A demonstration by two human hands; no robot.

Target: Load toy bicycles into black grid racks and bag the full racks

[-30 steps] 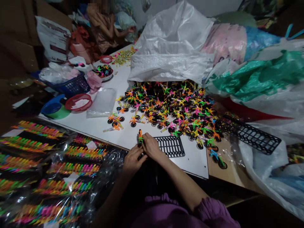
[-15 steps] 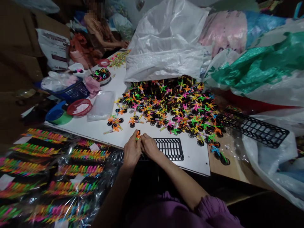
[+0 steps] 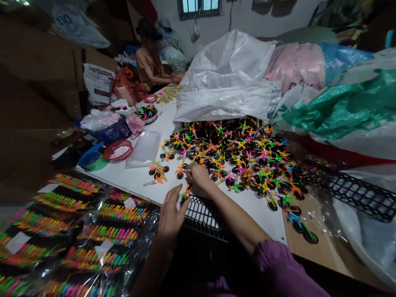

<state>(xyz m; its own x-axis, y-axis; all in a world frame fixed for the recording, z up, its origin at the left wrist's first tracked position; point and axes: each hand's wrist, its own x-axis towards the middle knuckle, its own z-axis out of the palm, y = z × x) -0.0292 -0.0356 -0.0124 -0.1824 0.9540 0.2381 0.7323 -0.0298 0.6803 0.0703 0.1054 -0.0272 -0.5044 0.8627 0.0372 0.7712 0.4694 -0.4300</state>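
Observation:
A heap of small neon plastic toy bikes (image 3: 238, 159) with black wheels covers the white table (image 3: 133, 175). My right hand (image 3: 199, 179) reaches the near edge of the heap, its fingertips pinched on one toy bike (image 3: 182, 170). My left hand (image 3: 171, 216) has its fingers spread, nearest to an orange and green toy bike (image 3: 186, 193). That toy stands at the far end of a black plastic grid rack (image 3: 201, 216), which lies at the table's near edge. Part of the rack is in shadow under my right forearm.
Clear bags of packed colourful toys (image 3: 93, 222) lie to the left. White woven sacks (image 3: 229, 78) rise behind the heap, and a second black rack (image 3: 349, 192) lies to the right. A seated person (image 3: 151, 62) works at the table's far end.
My hands have parted: the right moved forward to the heap, and the left dropped back. The orange toy now stands by the rack. The view tilted up, showing more of the room.

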